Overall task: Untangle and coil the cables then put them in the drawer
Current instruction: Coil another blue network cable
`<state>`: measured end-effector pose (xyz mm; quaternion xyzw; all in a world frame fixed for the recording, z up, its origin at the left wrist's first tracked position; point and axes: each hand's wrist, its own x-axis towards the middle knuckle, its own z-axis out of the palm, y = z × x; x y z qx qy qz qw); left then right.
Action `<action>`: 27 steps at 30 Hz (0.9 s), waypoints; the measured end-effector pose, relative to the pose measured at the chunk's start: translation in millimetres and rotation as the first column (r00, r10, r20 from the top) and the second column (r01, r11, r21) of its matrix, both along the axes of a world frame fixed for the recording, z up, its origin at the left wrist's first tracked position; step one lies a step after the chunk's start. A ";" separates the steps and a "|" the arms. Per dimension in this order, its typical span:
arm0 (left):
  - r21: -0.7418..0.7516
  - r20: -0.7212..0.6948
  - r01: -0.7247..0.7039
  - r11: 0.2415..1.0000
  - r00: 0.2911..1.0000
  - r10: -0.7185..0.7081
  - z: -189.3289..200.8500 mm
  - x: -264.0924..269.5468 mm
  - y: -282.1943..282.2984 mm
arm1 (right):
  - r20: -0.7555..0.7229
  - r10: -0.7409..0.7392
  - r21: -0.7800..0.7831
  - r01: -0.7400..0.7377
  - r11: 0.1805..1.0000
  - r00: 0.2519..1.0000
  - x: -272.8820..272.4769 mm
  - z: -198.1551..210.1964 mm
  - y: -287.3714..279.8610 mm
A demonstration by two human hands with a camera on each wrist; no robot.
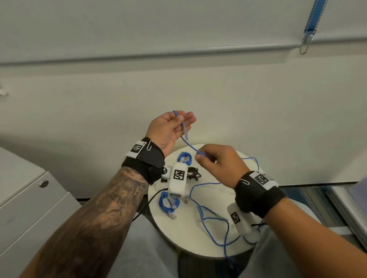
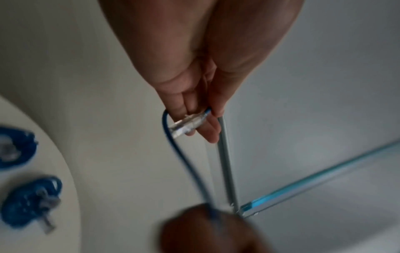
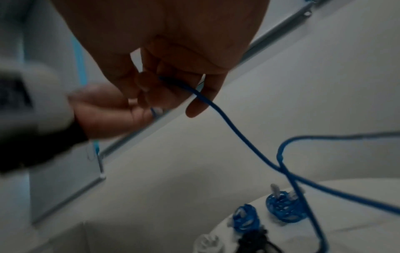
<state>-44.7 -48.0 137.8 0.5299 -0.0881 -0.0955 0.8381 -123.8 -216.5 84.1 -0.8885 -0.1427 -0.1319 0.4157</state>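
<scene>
Both hands on loose blue cable (image 1: 189,144), held above round surface (image 1: 184,232).
Left hand (image 1: 170,126) palm-up, thumb pinning the plug end on fingers (image 2: 207,130); right hand (image 1: 220,164) pinches cable lower down. Rest trails tangled across surface beside two coiled cables (image 1: 168,202).

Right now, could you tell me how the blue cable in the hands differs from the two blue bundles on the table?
The held cable is uncoiled, trailing in loose crossing loops over the table and past its edge; the bundles are wound into small tight coils. The cable is lifted, its plug end in the left hand and a further stretch pinched by the right hand; the bundles lie untouched. All are blue with clear plugs.
</scene>
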 end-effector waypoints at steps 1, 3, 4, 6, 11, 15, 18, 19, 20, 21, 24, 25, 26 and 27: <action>0.068 0.035 -0.020 0.998 0.999 0.018 -2.1 -0.4 0.7 | -0.007 -0.004 0.081 0.005 0.997 1.000 -0.4 4.6 -0.8; 0.235 0.138 -0.052 0.971 0.990 0.020 -4.5 -5.8 -1.2 | -0.011 0.010 0.166 -0.009 0.986 1.000 -0.4 18.2 -0.8; 0.327 0.194 -0.070 0.942 0.981 0.006 -5.7 -8.6 -3.7 | 0.003 0.020 0.163 -0.020 0.986 1.000 0.3 25.7 -0.6; 0.471 0.256 -0.084 0.878 0.966 -0.045 -6.6 -14.4 -10.6 | 0.053 0.019 0.135 -0.026 0.991 0.998 5.0 39.0 -2.8; 0.420 0.081 0.165 0.893 0.973 -0.218 -6.6 -25.3 -20.9 | 0.100 -0.083 0.207 0.061 0.976 0.992 31.4 52.0 -20.0; 0.216 -0.018 0.328 0.920 0.943 -0.332 1.7 -28.4 -18.5 | 0.049 -0.085 0.294 0.067 0.954 0.995 40.0 43.6 -20.7; -0.063 -0.063 0.376 0.924 0.923 -0.380 6.6 -26.5 -16.0 | -0.075 -0.033 0.424 0.062 0.904 0.997 42.1 28.0 -10.9; -0.145 -0.072 0.353 0.924 0.928 -0.366 6.8 -24.7 -15.7 | -0.106 -0.022 0.432 0.066 0.900 0.994 41.8 21.3 -7.9; -0.206 -0.079 0.312 0.928 0.939 -0.333 6.3 -21.9 -15.5 | -0.131 -0.014 0.424 0.069 0.903 0.991 40.3 15.3 -5.3; -0.243 -0.086 0.259 0.935 0.954 -0.287 5.4 -18.9 -15.4 | -0.151 -0.005 0.412 0.068 0.909 0.989 38.5 9.3 -2.8; -0.297 -0.126 0.111 0.948 0.980 -0.155 -0.1 -8.9 -13.3 | -0.186 0.000 0.369 0.070 0.927 0.983 32.3 -5.6 3.0; -0.319 -0.143 0.073 0.945 0.982 -0.124 -2.4 -5.3 -12.1 | -0.198 -0.001 0.358 0.073 0.931 0.980 30.9 -9.4 4.7; -0.341 -0.163 0.032 0.939 0.982 -0.093 -4.7 -1.5 -11.1 | -0.210 -0.001 0.350 0.077 0.934 0.978 29.5 -12.9 5.8; -0.362 -0.185 -0.008 0.932 0.981 -0.063 -6.6 1.9 -10.5 | -0.220 -0.002 0.342 0.079 0.936 0.976 27.8 -16.2 5.3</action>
